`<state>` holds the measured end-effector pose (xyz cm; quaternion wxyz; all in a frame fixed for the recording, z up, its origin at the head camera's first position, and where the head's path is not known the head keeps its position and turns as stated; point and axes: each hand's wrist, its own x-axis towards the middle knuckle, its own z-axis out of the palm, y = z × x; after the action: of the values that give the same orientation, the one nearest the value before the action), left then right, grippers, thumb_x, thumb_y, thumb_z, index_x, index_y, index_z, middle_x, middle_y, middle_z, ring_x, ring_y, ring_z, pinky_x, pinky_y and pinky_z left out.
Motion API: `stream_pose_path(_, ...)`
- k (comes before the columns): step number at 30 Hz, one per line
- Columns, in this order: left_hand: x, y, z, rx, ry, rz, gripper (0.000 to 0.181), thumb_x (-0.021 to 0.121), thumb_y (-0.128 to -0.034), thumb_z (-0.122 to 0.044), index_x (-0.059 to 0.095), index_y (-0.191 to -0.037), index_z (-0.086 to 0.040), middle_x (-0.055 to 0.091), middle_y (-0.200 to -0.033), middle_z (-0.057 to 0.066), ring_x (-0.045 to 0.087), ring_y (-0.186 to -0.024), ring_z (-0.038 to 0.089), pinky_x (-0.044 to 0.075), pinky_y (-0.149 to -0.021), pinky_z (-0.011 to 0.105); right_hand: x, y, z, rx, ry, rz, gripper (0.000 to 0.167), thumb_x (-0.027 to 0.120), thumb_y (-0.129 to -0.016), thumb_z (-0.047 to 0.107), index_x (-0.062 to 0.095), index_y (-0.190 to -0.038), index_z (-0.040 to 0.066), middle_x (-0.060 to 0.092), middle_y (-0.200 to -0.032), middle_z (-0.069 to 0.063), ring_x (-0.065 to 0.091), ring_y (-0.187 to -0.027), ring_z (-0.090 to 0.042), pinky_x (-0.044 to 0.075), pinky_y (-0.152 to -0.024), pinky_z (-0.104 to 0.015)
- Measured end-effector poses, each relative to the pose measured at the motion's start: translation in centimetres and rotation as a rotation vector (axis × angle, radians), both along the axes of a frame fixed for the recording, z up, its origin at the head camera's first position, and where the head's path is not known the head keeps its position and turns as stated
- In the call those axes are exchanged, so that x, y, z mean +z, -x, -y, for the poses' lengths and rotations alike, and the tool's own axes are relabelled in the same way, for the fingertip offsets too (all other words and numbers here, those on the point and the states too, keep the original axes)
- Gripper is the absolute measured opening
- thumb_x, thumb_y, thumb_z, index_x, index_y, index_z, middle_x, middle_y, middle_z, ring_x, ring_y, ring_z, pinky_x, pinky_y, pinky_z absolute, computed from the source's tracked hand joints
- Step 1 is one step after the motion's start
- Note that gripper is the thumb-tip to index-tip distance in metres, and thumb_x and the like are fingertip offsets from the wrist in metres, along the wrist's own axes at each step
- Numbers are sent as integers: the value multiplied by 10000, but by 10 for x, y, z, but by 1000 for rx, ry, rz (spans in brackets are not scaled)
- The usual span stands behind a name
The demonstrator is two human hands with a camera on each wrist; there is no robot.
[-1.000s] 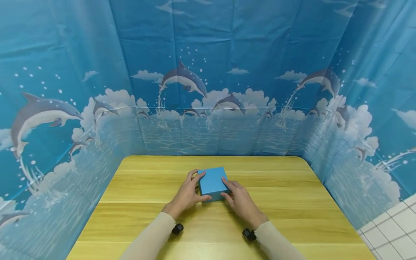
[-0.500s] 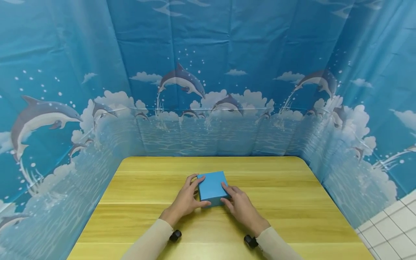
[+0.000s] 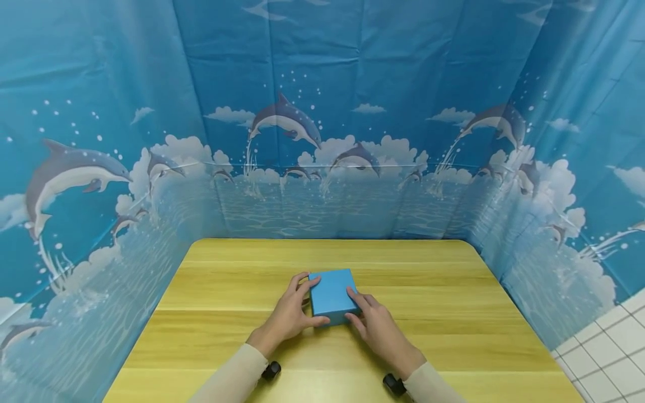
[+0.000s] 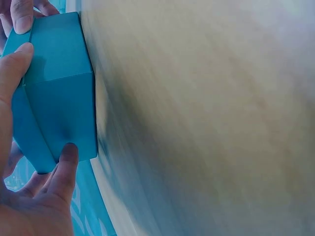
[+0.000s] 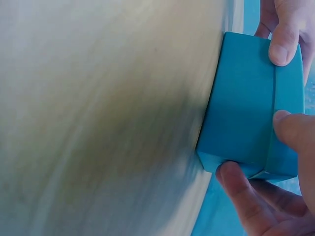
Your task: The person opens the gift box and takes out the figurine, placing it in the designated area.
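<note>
Left hand: [image 3: 287, 318] reaches in from the lower left, wrist slanted inward; thumb on the box's near face at the seam [image 5: 273, 93], one fingertip over the top edge, another on the left side.
Left grip: curled, pinching the left part of the blue box.
Blue box: [image 3: 332, 296] between both hands, on or just above the table [image 3: 453, 313], which of the two I cannot tell; a little left-turned, top face up.
Right hand: [image 3: 379, 324] mirrors the left from the lower right; thumb on the near face, one fingertip over the top edge, another on the right side.
Right grip: curled, pinching the right part of the same box.
Change, 1.0 s ago to now: box and hands shifted nearer the person, away from the table's far edge; both holds look much alike.
Count, left to right: sleeves 2 (left [image 3: 234, 375], right [image 3: 432, 386]), black wrist devices 2 (left [image 3: 272, 371], right [image 3: 394, 385]), hands 2, box 1, table 1.
</note>
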<state>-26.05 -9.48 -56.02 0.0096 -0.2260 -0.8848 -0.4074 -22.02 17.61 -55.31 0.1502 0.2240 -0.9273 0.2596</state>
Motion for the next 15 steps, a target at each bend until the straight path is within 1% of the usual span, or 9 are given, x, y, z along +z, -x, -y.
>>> stream_pose_path(3,1,-3,1,-10,0,-2,1036,976,-970,-448,438,-1808,-162,288,-1874,233,658,-1532,424,650,-1165,464,-1,-4,0,-4,-2,-13,676,859,-1081,160,592,-1681,1,768,-1383,-280,830,-1191,-408,721,-949,-475)
stream_pose_path(6,1,-8,3,-18,2,-1,1037,972,-972,-454,431,-1811,-172,292,-1871,222,656,-1533,424,651,-1165,460,-2,-8,-1,2,-8,-30,664,864,-1078,170,606,-1667,3,770,-1373,-272,832,-1189,-403,724,-939,-462)
stream_pose_path(12,-1,-17,3,-28,8,-9,1030,971,-969,-468,440,-1804,-182,314,-1858,208,671,-1513,413,655,-1159,442,-1,-22,-3,12,-35,-38,668,854,-1089,188,593,-1673,-2,773,-1337,-267,835,-1189,-402,726,-945,-457)
stream_pose_path(15,-2,-22,3,-41,-2,-1,1036,973,-965,-471,440,-1805,-179,316,-1856,218,666,-1520,417,654,-1161,444,1,-29,-4,11,-39,-40,666,861,-1082,180,599,-1665,-6,774,-1315,-257,837,-1172,-391,726,-939,-454)
